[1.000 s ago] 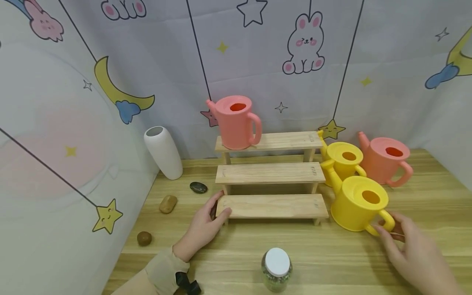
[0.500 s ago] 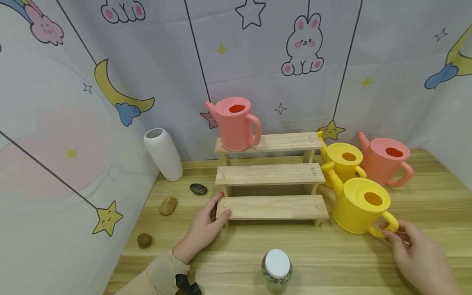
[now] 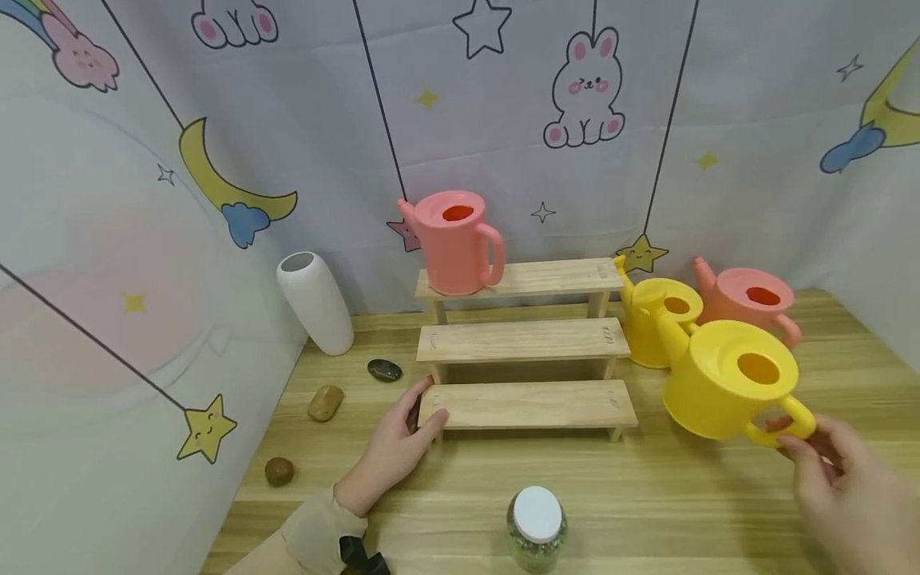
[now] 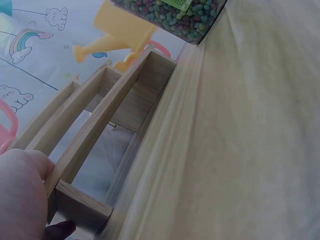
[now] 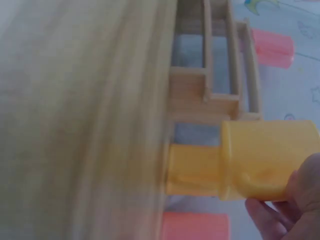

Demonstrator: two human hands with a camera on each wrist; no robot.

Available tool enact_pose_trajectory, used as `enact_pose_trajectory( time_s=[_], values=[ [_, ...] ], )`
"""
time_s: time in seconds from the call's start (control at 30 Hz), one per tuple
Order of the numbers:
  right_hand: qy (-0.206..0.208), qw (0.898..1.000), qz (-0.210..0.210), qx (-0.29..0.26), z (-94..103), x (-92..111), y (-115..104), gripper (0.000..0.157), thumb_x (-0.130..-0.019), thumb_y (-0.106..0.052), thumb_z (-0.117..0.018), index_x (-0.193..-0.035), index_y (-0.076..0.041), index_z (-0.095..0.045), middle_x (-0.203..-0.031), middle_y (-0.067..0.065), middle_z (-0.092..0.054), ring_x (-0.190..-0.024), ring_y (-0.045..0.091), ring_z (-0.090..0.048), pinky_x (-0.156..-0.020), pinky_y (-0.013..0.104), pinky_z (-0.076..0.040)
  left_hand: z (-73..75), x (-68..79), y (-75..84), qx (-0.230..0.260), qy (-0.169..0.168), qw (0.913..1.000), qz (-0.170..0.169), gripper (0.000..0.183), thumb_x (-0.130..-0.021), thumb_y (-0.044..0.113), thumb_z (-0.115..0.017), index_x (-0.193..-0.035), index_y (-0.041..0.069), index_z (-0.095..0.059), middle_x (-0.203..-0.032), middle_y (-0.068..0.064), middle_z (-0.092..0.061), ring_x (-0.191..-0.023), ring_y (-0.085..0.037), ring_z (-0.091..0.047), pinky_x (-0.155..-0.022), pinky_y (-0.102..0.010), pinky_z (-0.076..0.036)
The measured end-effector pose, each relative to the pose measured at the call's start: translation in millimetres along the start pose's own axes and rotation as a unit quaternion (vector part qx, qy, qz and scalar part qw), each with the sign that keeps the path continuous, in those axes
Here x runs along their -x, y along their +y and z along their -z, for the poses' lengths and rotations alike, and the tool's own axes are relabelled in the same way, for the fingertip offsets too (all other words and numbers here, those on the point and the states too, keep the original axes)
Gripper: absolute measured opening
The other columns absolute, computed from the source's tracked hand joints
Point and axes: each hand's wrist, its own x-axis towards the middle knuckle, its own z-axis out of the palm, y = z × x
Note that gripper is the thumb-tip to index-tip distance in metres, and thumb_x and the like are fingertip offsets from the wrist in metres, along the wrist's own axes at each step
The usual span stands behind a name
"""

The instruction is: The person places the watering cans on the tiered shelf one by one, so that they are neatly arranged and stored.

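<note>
Your right hand (image 3: 851,487) has the front yellow watering can (image 3: 719,391), thumb and fingers pinching the handle (image 3: 799,417). Right wrist view shows it off the table (image 3: 647,511), base clear of the surface; looks roughly upright, exact tilt hard to call.

Key relation: can is left of and slightly beyond your right hand, just right of the three-tier wooden shelf (image 3: 525,406). Its long axis, handle to spout, runs from your fingers back and left, spout aimed toward the shelf's right side. Right hand is the near one; your left is across at the shelf's other end.

Right hand pose: comes in from the right edge, palm mostly turned left, fingertips at the handle's outer loop. Left hand (image 3: 395,443): forearm reaching in from lower left, gripping the bottom tier's left end, thumb on top, fingers round the side.

Around: rear yellow watering can (image 3: 643,339) behind the held one, spout overlapping it in head view, contact can't be told. Pink watering can (image 3: 733,299) at back right, another on the top tier's left. White-lidded jar (image 3: 537,519) in front of the shelf.
</note>
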Motion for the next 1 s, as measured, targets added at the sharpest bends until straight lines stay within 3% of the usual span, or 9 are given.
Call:
enact_pose_trajectory(
  time_s=[0.1, 0.2, 0.27, 0.4, 0.5, 0.63, 0.73, 0.87, 1.0],
  values=[
    [0.023, 0.999, 0.022, -0.031, 3.7, -8.3, -9.1, 0.021, -0.092, 0.004, -0.069, -0.113, 0.008, -0.067, -0.099, -0.037, -0.064, -0.077, -0.039, -0.039, -0.053, -0.004, -0.038, 0.6, 0.2, 0.2, -0.001, -0.001, 1.0, -0.002, 0.07, -0.098, 0.044, -0.068, -0.157, 0.02, -0.039, -0.16, -0.006, -0.045, -0.148, -0.02, -0.044, -0.12, -0.041, -0.04],
    [0.023, 0.996, 0.063, -0.058, 7.4, -18.2, -16.7, 0.02, -0.092, 0.006, -0.068, -0.112, 0.009, -0.068, -0.102, -0.055, -0.043, -0.082, -0.038, -0.044, -0.056, -0.004, -0.04, 0.8, 0.1, 0.2, -0.003, -0.002, 1.0, -0.005, 0.07, -0.098, 0.046, -0.067, -0.157, 0.02, -0.039, -0.159, -0.005, -0.046, -0.147, -0.019, -0.045, -0.12, -0.04, -0.041],
    [0.021, 0.994, 0.087, -0.062, 9.5, -24.9, -21.6, 0.021, -0.092, 0.007, -0.067, -0.113, 0.009, -0.068, -0.104, -0.052, -0.047, -0.086, -0.038, -0.045, -0.06, -0.006, -0.041, 0.9, -0.1, 0.0, -0.005, -0.003, 1.0, -0.002, 0.07, -0.098, 0.047, -0.067, -0.157, 0.022, -0.039, -0.159, -0.003, -0.046, -0.147, -0.016, -0.045, -0.12, -0.038, -0.041],
    [0.017, 0.993, 0.111, -0.041, 13.5, -37.7, -33.9, 0.024, -0.092, 0.002, -0.07, -0.115, 0.008, -0.069, -0.097, -0.02, -0.073, -0.082, -0.039, -0.041, -0.056, -0.004, -0.039, 1.3, -0.2, -0.7, -0.01, -0.004, 0.9999, 0.002, 0.069, -0.098, 0.049, -0.066, -0.157, 0.025, -0.039, -0.16, 0.001, -0.044, -0.148, -0.012, -0.042, -0.121, -0.037, -0.04],
    [0.027, 0.99, 0.135, -0.038, 14.4, -47.0, -43.5, 0.023, -0.091, -0.003, -0.073, -0.112, 0.006, -0.071, -0.096, -0.027, -0.074, -0.072, -0.037, -0.038, -0.05, 0.0, -0.037, 1.5, -0.2, -2.0, -0.012, -0.003, 0.9999, 0.003, 0.069, -0.098, 0.05, -0.065, -0.157, 0.027, -0.039, -0.16, 0.002, -0.044, -0.149, -0.011, -0.041, -0.122, -0.037, -0.038],
    [0.026, 0.987, 0.145, -0.059, 8.9, -58.8, -54.7, 0.021, -0.089, -0.005, -0.075, -0.11, 0.0, -0.074, -0.101, -0.059, -0.047, -0.068, -0.032, -0.043, -0.052, -0.001, -0.038, 1.2, -0.2, -3.2, -0.012, -0.001, 0.9999, 0.003, 0.068, -0.098, 0.051, -0.065, -0.157, 0.028, -0.039, -0.16, 0.003, -0.044, -0.149, -0.011, -0.04, -0.122, -0.038, -0.038],
    [0.017, 0.987, 0.145, -0.073, 1.9, -66.3, -63.9, 0.024, -0.089, -0.002, -0.073, -0.113, -0.002, -0.074, -0.101, -0.053, -0.051, -0.076, -0.035, -0.048, -0.06, -0.006, -0.04, 1.0, -0.4, -3.8, -0.011, -0.001, 0.9999, 0.002, 0.068, -0.098, 0.051, -0.065, -0.157, 0.029, -0.04, -0.16, 0.003, -0.044, -0.149, -0.011, -0.041, -0.122, -0.038, -0.038],
    [0.021, 0.984, 0.162, -0.071, -7.4, -74.9, -75.5, 0.027, -0.087, 0.0, -0.074, -0.114, -0.002, -0.074, -0.094, -0.015, -0.073, -0.074, -0.034, -0.043, -0.057, -0.003, -0.037, 0.6, -0.7, -5.0, -0.009, -0.001, 0.9999, -0.004, 0.067, -0.098, 0.05, -0.065, -0.156, 0.03, -0.04, -0.16, 0.002, -0.045, -0.148, -0.011, -0.042, -0.121, -0.038, -0.039],
    [0.016, 0.983, 0.17, -0.06, -15.4, -85.3, -85.3, 0.023, -0.089, -0.006, -0.074, -0.112, -0.003, -0.074, -0.089, 0.017, -0.076, -0.068, -0.03, -0.037, -0.05, 0.005, -0.033, 0.6, -0.9, -4.8, -0.007, -0.001, 1.0, -0.007, 0.066, -0.098, 0.05, -0.065, -0.156, 0.03, -0.04, -0.159, 0.002, -0.046, -0.147, -0.012, -0.044, -0.12, -0.039, -0.04]
  ],
)
